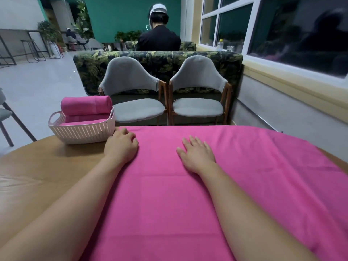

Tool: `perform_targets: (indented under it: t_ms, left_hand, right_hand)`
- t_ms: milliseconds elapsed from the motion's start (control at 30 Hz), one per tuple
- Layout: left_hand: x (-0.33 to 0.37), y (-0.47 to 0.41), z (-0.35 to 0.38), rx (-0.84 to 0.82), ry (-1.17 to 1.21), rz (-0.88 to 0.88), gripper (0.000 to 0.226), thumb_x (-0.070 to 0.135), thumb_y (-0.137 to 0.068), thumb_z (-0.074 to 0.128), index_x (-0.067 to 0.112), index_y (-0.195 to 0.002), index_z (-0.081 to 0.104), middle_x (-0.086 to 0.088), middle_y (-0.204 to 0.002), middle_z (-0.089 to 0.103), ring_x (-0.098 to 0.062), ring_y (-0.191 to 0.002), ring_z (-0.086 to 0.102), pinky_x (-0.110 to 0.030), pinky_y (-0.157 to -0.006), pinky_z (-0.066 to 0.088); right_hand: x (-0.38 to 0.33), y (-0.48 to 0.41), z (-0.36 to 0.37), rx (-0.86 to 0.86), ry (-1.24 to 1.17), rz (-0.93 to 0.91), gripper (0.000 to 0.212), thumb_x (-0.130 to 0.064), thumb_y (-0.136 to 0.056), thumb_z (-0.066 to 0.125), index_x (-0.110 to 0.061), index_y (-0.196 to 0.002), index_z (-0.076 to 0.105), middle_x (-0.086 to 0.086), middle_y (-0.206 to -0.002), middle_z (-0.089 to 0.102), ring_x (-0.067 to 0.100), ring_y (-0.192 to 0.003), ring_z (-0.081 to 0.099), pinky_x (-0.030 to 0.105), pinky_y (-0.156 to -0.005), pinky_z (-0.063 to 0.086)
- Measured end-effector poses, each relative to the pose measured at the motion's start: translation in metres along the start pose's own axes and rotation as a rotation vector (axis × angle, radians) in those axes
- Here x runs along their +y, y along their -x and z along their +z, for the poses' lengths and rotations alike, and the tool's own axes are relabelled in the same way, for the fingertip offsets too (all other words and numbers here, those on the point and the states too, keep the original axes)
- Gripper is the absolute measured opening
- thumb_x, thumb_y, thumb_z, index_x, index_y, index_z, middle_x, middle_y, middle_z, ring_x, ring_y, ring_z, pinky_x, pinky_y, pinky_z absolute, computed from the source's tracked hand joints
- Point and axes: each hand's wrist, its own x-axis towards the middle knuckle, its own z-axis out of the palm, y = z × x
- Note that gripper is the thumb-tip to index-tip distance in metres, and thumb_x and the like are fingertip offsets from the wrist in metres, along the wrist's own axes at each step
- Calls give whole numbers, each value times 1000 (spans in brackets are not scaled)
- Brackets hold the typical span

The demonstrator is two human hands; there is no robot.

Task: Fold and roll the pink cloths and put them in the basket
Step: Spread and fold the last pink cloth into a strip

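Head view looks down across a wooden table [43, 172] where one big pink cloth [178, 204] lies spread flat. Its far edge runs along the table's far side, and its far left corner is just beside the basket [82, 135]. The basket sits at the far left of the table with rolled cloths [86, 106] in it, the top one riding above the rim.

The left hand [121, 147] is at the cloth's far left corner with its fingers curled. From where I stand I cannot tell whether they pinch the fabric or only rest on it. The right hand [197, 154] lies palm down near the middle of the cloth, fingers straight and a little spread, gripping nothing, only pressing.

It looks to me like the smoothing before the first fold. To do it well, I would sweep the flat hand out to the right, where faint ripples show, so no crease gets locked in. Then I would take both far corners and bring them to the near ones with the edges matched, since a crooked fold gives a lopsided roll. The basket looks nearly full, so the roll should be tight and even; a loose one may slide off the stack. The left corner should also lift clear of the basket so nothing gets dragged.
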Motion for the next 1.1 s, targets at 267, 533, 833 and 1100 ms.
perform_targets:
  t_ms: [267, 533, 833, 1100]
  left_hand:
    - [55, 70, -12, -119, 33, -85, 45, 42, -103, 36, 14, -129, 61, -13, -138, 60, -33, -129, 55, -47, -102, 46]
    - [81, 152, -36, -250, 131, 70, 61, 59, -107, 30, 35, -163, 31, 2, -174, 23, -20, -160, 18, -45, -128, 16]
    - [37, 183, -51, -258, 77, -5, 65, 61, -107, 28, 33, -165, 29, 0, -175, 18, -19, -161, 16, -43, -129, 16]
    - [153, 236, -73, -295, 204, 243, 58, 51, -108, 42, 28, -160, 36, -3, -174, 20, -23, -160, 20, -45, -126, 21]
  right_hand:
    - [6, 64, -3, 21, 7, 67, 67, -57, -108, 16, -29, -169, 13, 3, -177, 7, 21, -163, 4, 45, -131, 2]
    - [22, 114, -5, 27, 0, 46, 67, -59, -108, 16, -31, -169, 11, 0, -177, 5, 18, -163, 2, 42, -131, 0]
    - [93, 178, -11, 55, 20, 103, 71, -66, -105, 16, -34, -168, 15, -2, -176, 9, 17, -162, 6, 43, -131, 4]
    - [101, 209, -17, 59, 30, 164, 70, -62, -106, 17, -29, -168, 15, 1, -176, 9, 19, -162, 7, 43, -131, 3]
